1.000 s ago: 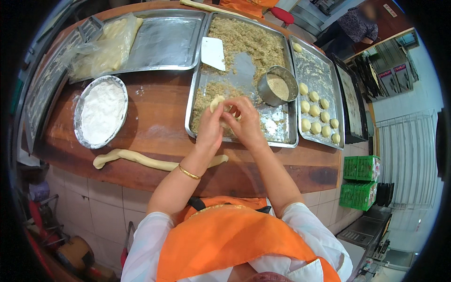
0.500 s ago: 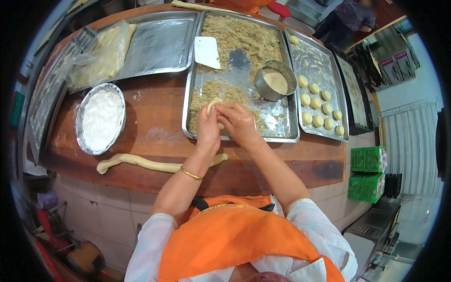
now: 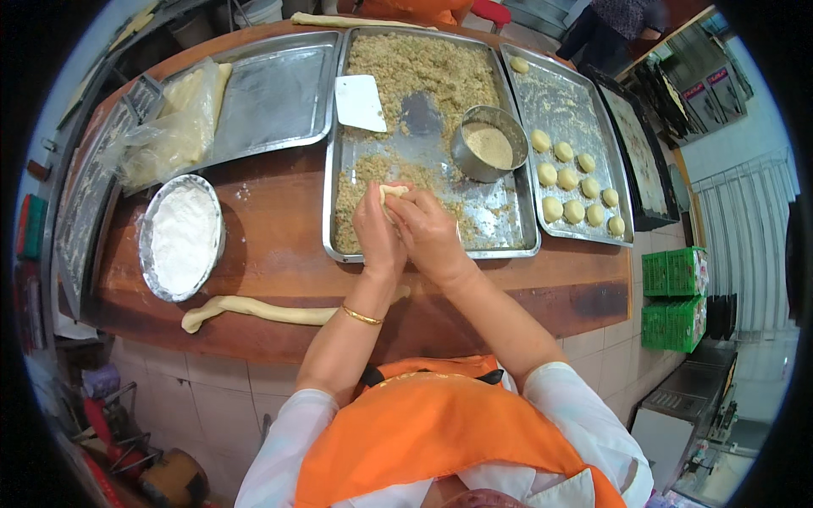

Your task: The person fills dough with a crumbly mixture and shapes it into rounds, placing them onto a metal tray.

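Observation:
Between my two hands is a small piece of pale dough (image 3: 392,193), partly hidden by my fingers. My left hand (image 3: 378,229) cups it from the left, and my right hand (image 3: 430,233) presses on it with bent fingers. Both hands are above the near edge of a metal tray (image 3: 329,207) that holds crumbly yellowish filling (image 3: 423,63). A white scraper (image 3: 360,103) lies in that tray, and a round metal bowl of tan crumbs (image 3: 489,146) stands at its right. A long dough roll (image 3: 254,311) rests on the table beneath my left forearm.
On the right, a tray (image 3: 559,100) carries several round dough balls (image 3: 567,184), beside a dark tray (image 3: 641,161). At left are a bowl of white flour (image 3: 180,237) and a tray (image 3: 275,89) with plastic-covered dough (image 3: 182,127). Green crates (image 3: 673,298) stand beyond the wooden table (image 3: 279,229). Another person (image 3: 618,30) is at the far right.
My hands have drawn closer together around the dough, with the right fingers now folded over it. The whole view has shifted slightly; the trays and table items stay in place.

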The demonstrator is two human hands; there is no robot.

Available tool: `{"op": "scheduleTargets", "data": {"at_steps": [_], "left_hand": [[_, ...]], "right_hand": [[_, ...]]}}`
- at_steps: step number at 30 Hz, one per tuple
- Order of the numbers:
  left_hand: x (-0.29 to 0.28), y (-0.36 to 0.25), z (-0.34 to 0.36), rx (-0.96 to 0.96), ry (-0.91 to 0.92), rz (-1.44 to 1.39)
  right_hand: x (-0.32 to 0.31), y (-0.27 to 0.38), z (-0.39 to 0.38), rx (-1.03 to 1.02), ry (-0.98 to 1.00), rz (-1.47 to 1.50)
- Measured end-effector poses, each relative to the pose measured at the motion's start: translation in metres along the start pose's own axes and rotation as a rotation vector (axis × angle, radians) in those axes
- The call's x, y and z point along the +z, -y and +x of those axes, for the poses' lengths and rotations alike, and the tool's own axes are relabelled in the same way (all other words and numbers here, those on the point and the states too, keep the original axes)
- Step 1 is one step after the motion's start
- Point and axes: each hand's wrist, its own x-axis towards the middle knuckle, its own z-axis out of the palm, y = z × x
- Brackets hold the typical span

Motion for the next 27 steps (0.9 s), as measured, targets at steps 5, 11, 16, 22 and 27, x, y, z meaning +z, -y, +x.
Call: {"op": "scheduleTargets", "data": {"at_steps": [5,11,16,22,27], "left_hand": [[-0.004,0.004,0.004,-0.17,-0.085,-0.305],[-0.014,0.018,0.005,-0.195,-0.116,-0.33],[-0.019,0.016,0.007,-0.294,-0.127,-0.334],[-0.009,-0.013,0.005,-0.387,-0.041,-0.435],[-0.026,-0.001,0.0,-0.393,0.036,-0.56]], "right_hand": [[-0.014,-0.015,0.002,0.065,0.023,0.082],[-0.01,-0.024,0.001,0.421,0.309,0.408],[-0.009,-0.043,-0.008,0.201,0.251,0.172],[-0.042,-0.044,0.028,0.232,0.333,-0.192],[-0.033,-0.053,0.016,0.028,0.13,-0.32]]}}
